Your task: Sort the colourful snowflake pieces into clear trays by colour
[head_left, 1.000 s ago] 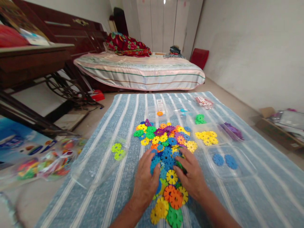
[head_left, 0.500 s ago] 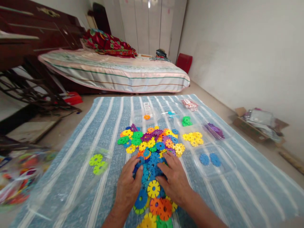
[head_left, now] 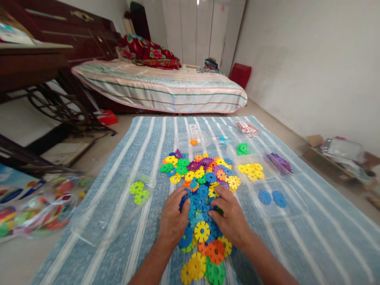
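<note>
Blue discs [head_left: 199,201] sit mid-pile on striped cloth [head_left: 311,237], directly btwn both hands & under fingertips. Left hand [head_left: 173,219]: fingers bent, spread, tips pressing discs' left edge; nothing gripped. Right hand [head_left: 230,217]: fingers curled onto discs' right edge; grip cannot be told. Yellow disc [head_left: 202,231] lies btwn the 2 palms, near thumbs. Clear tray [head_left: 299,206] w/ 2 blue pcs lies right of pile.

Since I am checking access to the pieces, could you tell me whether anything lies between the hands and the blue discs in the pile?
Nothing visible: the left hand and right hand already rest on the blue discs.
</note>
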`<state>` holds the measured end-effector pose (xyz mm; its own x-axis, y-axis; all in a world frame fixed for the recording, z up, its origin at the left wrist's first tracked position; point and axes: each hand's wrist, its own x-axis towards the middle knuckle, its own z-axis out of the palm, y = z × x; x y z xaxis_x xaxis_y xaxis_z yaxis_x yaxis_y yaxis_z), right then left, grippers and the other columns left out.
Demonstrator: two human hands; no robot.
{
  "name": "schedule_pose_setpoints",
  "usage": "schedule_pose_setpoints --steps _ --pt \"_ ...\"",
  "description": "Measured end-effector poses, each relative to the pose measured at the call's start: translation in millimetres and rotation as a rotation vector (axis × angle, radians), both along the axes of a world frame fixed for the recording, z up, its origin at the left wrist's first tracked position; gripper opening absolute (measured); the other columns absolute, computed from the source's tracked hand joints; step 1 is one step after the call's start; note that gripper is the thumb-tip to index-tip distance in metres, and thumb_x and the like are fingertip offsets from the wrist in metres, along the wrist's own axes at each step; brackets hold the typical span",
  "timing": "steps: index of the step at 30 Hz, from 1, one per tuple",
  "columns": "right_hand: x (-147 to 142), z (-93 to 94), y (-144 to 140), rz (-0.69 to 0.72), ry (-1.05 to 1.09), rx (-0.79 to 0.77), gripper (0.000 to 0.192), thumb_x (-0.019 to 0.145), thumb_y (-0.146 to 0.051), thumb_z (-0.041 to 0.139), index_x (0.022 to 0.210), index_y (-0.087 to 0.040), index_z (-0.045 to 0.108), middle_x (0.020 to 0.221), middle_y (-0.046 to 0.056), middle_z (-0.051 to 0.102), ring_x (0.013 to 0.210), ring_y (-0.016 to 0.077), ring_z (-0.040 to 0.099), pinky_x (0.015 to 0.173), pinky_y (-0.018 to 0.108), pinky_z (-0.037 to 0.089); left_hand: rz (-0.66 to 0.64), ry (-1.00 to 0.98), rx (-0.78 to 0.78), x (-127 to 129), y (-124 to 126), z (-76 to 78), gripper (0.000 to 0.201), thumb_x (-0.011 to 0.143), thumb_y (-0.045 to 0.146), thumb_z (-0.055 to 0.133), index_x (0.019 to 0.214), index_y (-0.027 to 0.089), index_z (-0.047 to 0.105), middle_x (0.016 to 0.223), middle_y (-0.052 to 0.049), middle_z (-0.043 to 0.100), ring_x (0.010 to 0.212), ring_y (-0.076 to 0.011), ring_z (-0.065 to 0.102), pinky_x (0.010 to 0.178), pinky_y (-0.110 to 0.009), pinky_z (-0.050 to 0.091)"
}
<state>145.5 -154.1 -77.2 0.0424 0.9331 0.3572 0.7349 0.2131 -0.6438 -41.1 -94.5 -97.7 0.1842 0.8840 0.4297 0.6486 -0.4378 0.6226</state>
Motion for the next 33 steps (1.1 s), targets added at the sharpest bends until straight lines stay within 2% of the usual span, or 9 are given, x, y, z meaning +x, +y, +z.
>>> schedule_pose_setpoints --steps 4,7,10,14,18,21,26,29,33 --pt "2.2 4.9 -1.3 -0.035 0.140 -0.047 0.005 0.073 -0.019 0.063 0.072 -0.023 0.065 0.117 0.007 0.059 0.116 0.0246 0.050 0.100 0.044 0.039 0.010 -0.005 -0.004 0.0 -1.0 -1.0 0.024 0.085 0.031 0.049 0.100 0.019 0.063 0.113 -0.009 0.066 0.107 -0.0230 0.061 0.095 -0.043 0.049" --pt "6.9 18.6 -5.4 -0.077 0.263 -0.108 0.011 0.074 -0.023 0.063 0.063 -0.022 0.063 0.115 0.006 0.061 0.114 0.0244 0.053 0.099 0.043 0.039 0.016 -0.008 -0.003 0.3 -1.1 -1.1 0.023 0.085 0.031 0.050 0.099 0.019 0.063 0.113 -0.009 0.066 0.107 -0.0233 0.061 0.095 -0.043 0.049" --pt "26.2 35.6 -12.9 -0.146 0.302 -0.084 0.014 0.076 -0.031 0.063 0.065 -0.022 0.063 0.115 0.006 0.063 0.111 0.0246 0.056 0.099 0.044 0.039 0.008 0.000 -0.011 0.8 -1.1 -0.3 0.023 0.085 0.032 0.049 0.099 0.019 0.063 0.113 -0.010 0.066 0.107 -0.0230 0.061 0.095 -0.043 0.049" --pt "77.5 49.6 -25.5 -0.392 0.106 0.092 0.021 0.077 -0.043 0.061 0.070 -0.023 0.065 0.110 0.008 0.064 0.104 0.0256 0.058 0.097 0.046 0.040 -0.002 -0.001 -0.013 1.0 -0.5 0.8 0.023 0.085 0.032 0.049 0.099 0.020 0.062 0.112 -0.008 0.066 0.107 -0.0227 0.061 0.096 -0.042 0.048" --pt "112.7 45.9 -37.2 -0.548 -0.172 0.211 0.031 0.079 -0.050 0.056 0.073 -0.022 0.067 0.099 0.010 0.065 0.096 0.0273 0.060 0.092 0.049 0.043 -0.006 0.010 -0.013 1.2 0.2 0.9 0.024 0.085 0.033 0.048 0.099 0.019 0.062 0.113 -0.009 0.065 0.107 -0.0232 0.060 0.096 -0.042 0.048" --pt "99.1 34.7 -42.8 -0.442 -0.179 0.205 0.024 0.083 -0.043 0.055 0.080 -0.022 0.067 0.099 0.009 0.066 0.097 0.0252 0.060 0.092 0.046 0.046 0.000 0.019 -0.010 1.4 0.6 0.9 0.024 0.085 0.033 0.047 0.098 0.019 0.062 0.112 -0.010 0.066 0.107 -0.0238 0.060 0.096 -0.043 0.048" --pt "42.6 12.3 -41.1 -0.124 -0.171 0.104 0.016 0.084 -0.026 0.056 0.095 -0.022 0.065 0.109 0.008 0.064 0.108 0.0232 0.057 0.094 0.041 0.048 0.001 0.034 -0.007 1.2 1.5 1.9 0.023 0.085 0.032 0.048 0.098 0.019 0.062 0.111 -0.009 0.066 0.107 -0.0230 0.060 0.096 -0.042 0.048" --pt "22.9 6.3 -36.1 -0.112 -0.257 0.022 0.026 0.078 -0.021 0.061 0.104 -0.019 0.063 0.111 0.011 0.063 0.112 0.0288 0.053 0.095 0.047 0.046 -0.007 0.036 0.004 0.3 2.1 2.4 0.023 0.085 0.032 0.048 0.098 0.019 0.062 0.110 -0.009 0.066 0.106 -0.0228 0.061 0.095 -0.042 0.049" --pt "15.3 10.2 -31.0 -0.127 -0.298 -0.063 0.024 0.072 -0.017 0.065 0.096 -0.018 0.064 0.106 0.013 0.063 0.112 0.0331 0.051 0.093 0.051 0.045 -0.004 0.035 0.024 -1.0 3.3 0.9 0.023 0.085 0.032 0.049 0.098 0.020 0.062 0.110 -0.008 0.067 0.105 -0.0224 0.061 0.094 -0.041 0.049"
